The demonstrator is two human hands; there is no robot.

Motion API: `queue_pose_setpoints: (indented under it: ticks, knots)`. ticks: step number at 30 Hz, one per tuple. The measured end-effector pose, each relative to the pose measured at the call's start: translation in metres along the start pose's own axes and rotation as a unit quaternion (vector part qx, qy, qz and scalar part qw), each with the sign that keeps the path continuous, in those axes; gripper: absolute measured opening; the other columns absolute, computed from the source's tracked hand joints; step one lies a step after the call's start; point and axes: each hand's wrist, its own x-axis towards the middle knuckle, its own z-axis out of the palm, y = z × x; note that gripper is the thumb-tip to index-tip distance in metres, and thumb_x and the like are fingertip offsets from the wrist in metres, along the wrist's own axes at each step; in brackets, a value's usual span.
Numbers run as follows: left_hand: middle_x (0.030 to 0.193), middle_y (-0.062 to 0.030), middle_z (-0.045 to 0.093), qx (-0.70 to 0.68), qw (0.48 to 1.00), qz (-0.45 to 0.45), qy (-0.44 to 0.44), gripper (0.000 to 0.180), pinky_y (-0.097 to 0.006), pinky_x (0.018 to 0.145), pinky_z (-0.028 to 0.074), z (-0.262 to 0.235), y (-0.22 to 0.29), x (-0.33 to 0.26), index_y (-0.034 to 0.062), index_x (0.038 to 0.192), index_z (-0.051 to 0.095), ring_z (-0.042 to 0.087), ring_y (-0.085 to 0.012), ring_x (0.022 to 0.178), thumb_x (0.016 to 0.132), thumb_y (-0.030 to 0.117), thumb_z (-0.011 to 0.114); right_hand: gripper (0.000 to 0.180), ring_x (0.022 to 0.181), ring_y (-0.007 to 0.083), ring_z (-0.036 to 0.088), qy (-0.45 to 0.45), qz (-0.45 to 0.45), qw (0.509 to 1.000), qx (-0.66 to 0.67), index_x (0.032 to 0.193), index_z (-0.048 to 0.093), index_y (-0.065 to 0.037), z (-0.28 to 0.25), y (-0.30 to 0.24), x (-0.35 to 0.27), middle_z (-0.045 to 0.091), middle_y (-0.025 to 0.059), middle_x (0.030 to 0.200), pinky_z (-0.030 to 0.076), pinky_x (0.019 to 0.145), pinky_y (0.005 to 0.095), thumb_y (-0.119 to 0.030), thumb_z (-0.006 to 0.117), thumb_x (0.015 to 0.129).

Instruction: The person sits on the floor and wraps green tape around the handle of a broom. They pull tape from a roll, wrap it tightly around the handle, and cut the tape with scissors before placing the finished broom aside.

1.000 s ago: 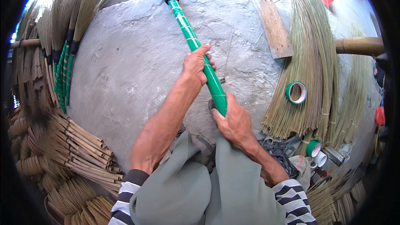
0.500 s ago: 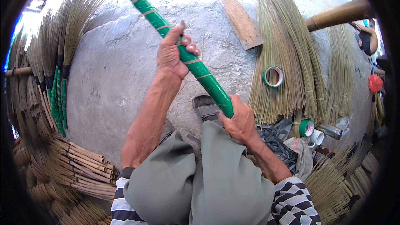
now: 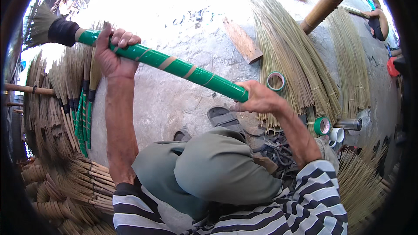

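A grass broom (image 3: pixel 174 67) with a handle wrapped in green tape is held up slantwise in front of me, bare bands showing between the turns. My left hand (image 3: pixel 115 53) grips the handle near the brush end, thumb up. Beyond it, a black-wrapped collar (image 3: pixel 63 31) leads into the bristles (image 3: pixel 39 26) at the upper left, partly lost at the rim. At the other end, my right hand (image 3: pixel 261 97) is closed around the handle's tip. Nearest that hand, a roll of green tape (image 3: pixel 281 81) lies on a bundle of long straw (image 3: pixel 289 56).
Several brooms with green-striped handles (image 3: pixel 82 122) lean on a rail at left, above stacked bamboo handles (image 3: pixel 98 178). A wooden board (image 3: pixel 242 41) lies on the concrete floor. A bamboo pole (image 3: pixel 328 4) juts across the upper right. A second tape roll (image 3: pixel 317 126), mug (image 3: pixel 337 134) and metal tumbler (image 3: pixel 349 124) stand right. Another person (image 3: pixel 379 24) sits far right.
The broom has swung leftward and lies flatter, bringing its bristles into view. My left hand moved left and up with it; my right hand rose slightly. The view has shifted too.
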Motion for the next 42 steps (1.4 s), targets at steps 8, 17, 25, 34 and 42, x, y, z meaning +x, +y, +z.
queue_pose_setpoints:
  ticks: [8,17,25,34,42]
  knots:
    - [0.069,-0.0034,0.059,0.177,0.934,0.156,0.268,0.034,-0.044,0.078,0.054,0.055,0.080,-0.027,0.0117,0.076,0.057,0.061,-0.0197,0.067,0.097,0.022,0.081,0.039,0.089,0.0355,0.075,0.104,-0.067,0.982,-0.142,0.105,0.073,-0.007,-0.016,-0.009,-0.003,0.074,0.0160,0.091,0.057,0.080,0.0486,-0.037,0.089,0.088]
    - [0.064,0.0042,0.048,-0.018,0.993,0.112,-0.020,0.033,-0.034,0.071,0.046,0.010,0.097,-0.068,0.0136,0.071,0.052,0.049,-0.0126,0.059,0.097,0.015,0.072,0.057,0.081,0.0209,0.073,-0.064,-0.053,0.997,-0.001,0.108,0.077,-0.004,-0.043,-0.039,-0.002,0.073,0.0056,0.084,0.058,0.073,0.0387,-0.056,0.087,0.087]
    - [0.063,0.0056,0.049,-0.069,0.993,0.100,0.001,0.023,-0.033,0.068,0.047,-0.016,0.081,-0.079,0.0141,0.072,0.057,0.052,-0.0103,0.058,0.090,0.015,0.071,0.096,0.061,0.0192,0.069,-0.045,0.039,0.998,-0.019,0.074,0.073,-0.004,-0.035,-0.029,0.006,0.063,0.0047,0.060,0.057,0.061,0.0429,-0.082,0.028,0.108]
    - [0.059,0.0033,0.054,-0.001,0.969,0.175,0.172,0.033,-0.033,0.063,0.050,-0.006,0.061,-0.079,0.0165,0.067,0.054,0.055,-0.0132,0.054,0.090,0.021,0.076,0.049,0.095,0.0431,0.072,0.220,-0.195,0.921,-0.255,0.125,0.068,-0.008,0.018,-0.040,-0.020,0.074,0.0194,0.108,0.051,0.088,0.0499,-0.039,0.083,0.091]
    - [0.061,0.0052,0.053,-0.004,0.979,0.151,0.139,0.036,-0.037,0.064,0.054,0.005,0.060,-0.081,0.0188,0.073,0.055,0.058,-0.0137,0.055,0.094,0.025,0.082,0.033,0.080,0.0270,0.070,-0.095,0.131,0.986,0.052,0.103,0.069,-0.002,0.005,-0.014,-0.038,0.066,0.0153,0.084,0.056,0.076,0.0393,-0.021,0.086,0.083]
